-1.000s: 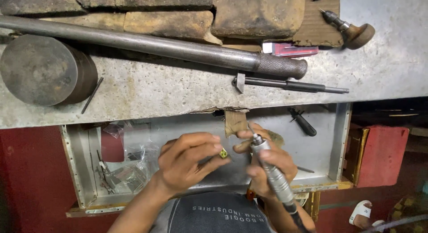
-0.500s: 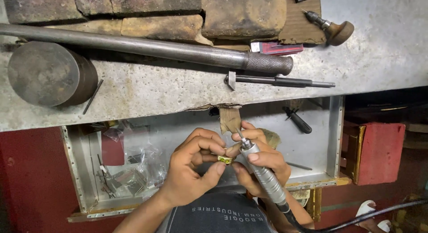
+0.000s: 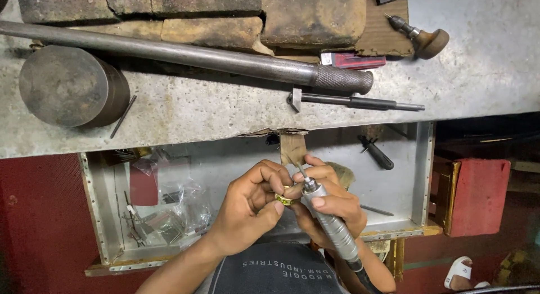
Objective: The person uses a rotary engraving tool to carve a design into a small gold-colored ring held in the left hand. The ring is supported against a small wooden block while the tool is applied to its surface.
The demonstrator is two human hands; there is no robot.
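The hands sit a little lower and closer together than they did a moment ago, and the tool tip now points up to the wooden peg instead of off to the side. The left hand [image 3: 250,207] is curled almost shut, and its thumb and fingers pinch a small gold ring [image 3: 284,199]. The ring sits right at the fingertips of that hand, just in front of the thumb, and it has moved in with the hand since the earlier picture. The right hand [image 3: 329,207] is wrapped tight around a silver rotary tool [image 3: 332,226], with the thumb pressed on top of it. The thin tip of the tool is just beside the ring, but it is too small to tell if they touch. Both hands rest close under the wooden peg [image 3: 292,148] that sticks out from the edge of the table [image 3: 225,117]. Below the hands is an open metal drawer [image 3: 394,181] with small plastic bags [image 3: 180,209] on its left side and a black-handled tool [image 3: 376,153] on its right. Up on the table lie a long steel rod [image 3: 185,55], a round metal block [image 3: 70,86] and a thin dark hammer [image 3: 354,102], all where they were before.
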